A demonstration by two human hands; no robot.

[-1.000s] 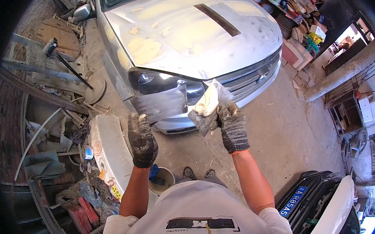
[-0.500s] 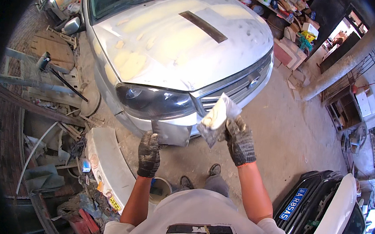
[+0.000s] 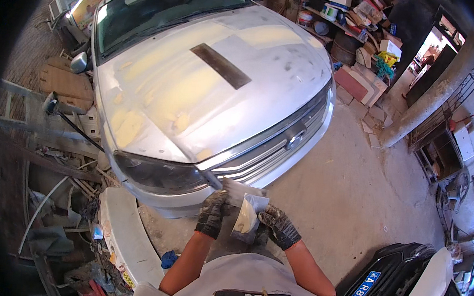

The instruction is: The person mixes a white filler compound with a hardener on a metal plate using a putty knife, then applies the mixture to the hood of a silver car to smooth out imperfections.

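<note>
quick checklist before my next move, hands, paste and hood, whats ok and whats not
1. Gloves on left hand and right hand: ok, both gloved.
2. Flat grey sheet in the left grip: ok, held.
3. Palette in the right grip: ok, held.
4. Pale paste on the palette: ok, present.
5. Paste evenly mixed: cannot tell.
6. Hood clear of objects: not ok, dark strip on it.

On my feed: left hand (image 3: 211,215) gloved, upright, fingers (image 3: 219,198) curled into a grip. Right hand (image 3: 279,227) gloved too, canted inward, also gripping. I read them near each other, not touching, ahead of my torso (image 3: 238,270). Left forearm (image 3: 187,264) slants up-right, right forearm (image 3: 310,269) up-left, both bare.
</note>
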